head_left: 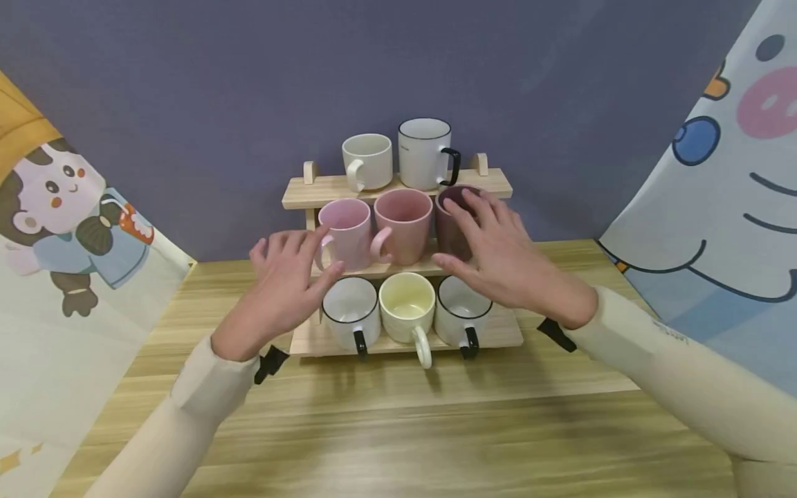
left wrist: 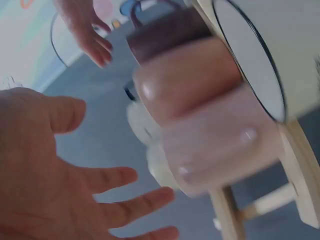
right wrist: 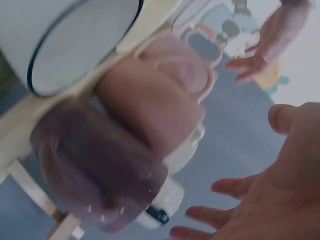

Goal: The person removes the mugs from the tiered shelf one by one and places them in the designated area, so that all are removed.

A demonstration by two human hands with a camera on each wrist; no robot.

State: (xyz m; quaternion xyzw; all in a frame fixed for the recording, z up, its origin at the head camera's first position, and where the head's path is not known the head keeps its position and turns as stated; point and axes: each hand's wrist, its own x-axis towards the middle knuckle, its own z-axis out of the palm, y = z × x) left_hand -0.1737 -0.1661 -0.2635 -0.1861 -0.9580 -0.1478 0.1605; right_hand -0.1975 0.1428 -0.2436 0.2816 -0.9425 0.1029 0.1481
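My left hand point(head_left: 280, 280) hovers beside the pale pink mug point(head_left: 349, 238) at the left of the middle shelf. Its fingers are spread, and the left wrist view shows a gap between this hand point(left wrist: 50, 170) and the mug. On the other side, my right hand point(head_left: 501, 252) is held near the dark plum mug point(head_left: 453, 235), partly covering it in the head view. In the right wrist view the fingers of the right hand point(right wrist: 270, 185) are extended and stand apart from the plum mug point(right wrist: 95, 160). Between these two stands a rose pink mug point(head_left: 405, 225), its handle toward the left front.
A three-tier wooden rack point(head_left: 398, 346) stands on the wood-grain table point(head_left: 398, 443). Its top holds a white mug point(head_left: 376, 166) and a black-rimmed mug point(head_left: 423, 155). Below are two black-rimmed mugs point(head_left: 351, 311) flanking a yellow mug point(head_left: 407, 304). Behind hangs a blue-grey backdrop point(head_left: 249, 104).
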